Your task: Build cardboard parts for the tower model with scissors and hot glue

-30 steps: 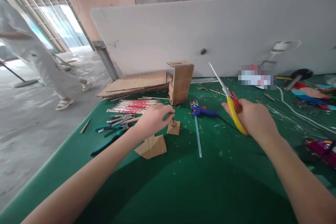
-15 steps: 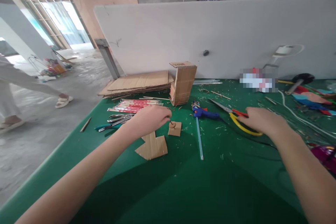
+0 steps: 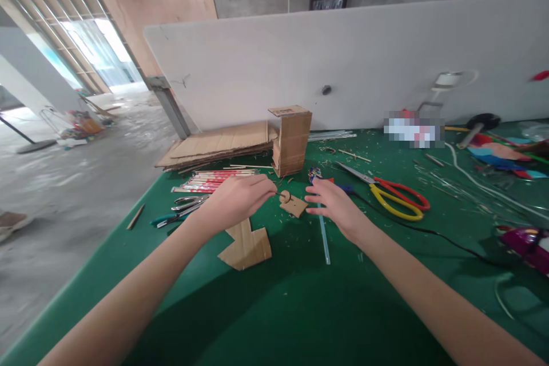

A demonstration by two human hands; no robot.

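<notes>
My left hand (image 3: 240, 197) pinches a thin dark stick (image 3: 278, 194) that carries a small round cardboard disc (image 3: 285, 197). At the disc is a small cardboard square (image 3: 294, 206) with a tiny hole, now tilted. My right hand (image 3: 337, 206) is open, fingers apart, just right of the square and touching nothing I can make out. It partly covers a blue hot glue gun (image 3: 344, 189), whose clear glue stick (image 3: 324, 237) lies beneath. Scissors (image 3: 397, 197) with red and yellow handles rest farther right. An arrow-like cardboard cutout (image 3: 249, 246) lies below my left hand.
A cardboard stand (image 3: 292, 143) rises behind my hands, with stacked cardboard sheets (image 3: 223, 143) to its left. Red-and-white wrapped sticks (image 3: 201, 180) and pliers (image 3: 180, 214) lie at the left. A black cord (image 3: 429, 233) crosses the right side. A white panel (image 3: 240, 68) borders the back.
My right hand has let go of the scissors and moved left toward the cardboard square. The scissors lie on the table. The square has turned and tilted at the stick in my left hand.
</notes>
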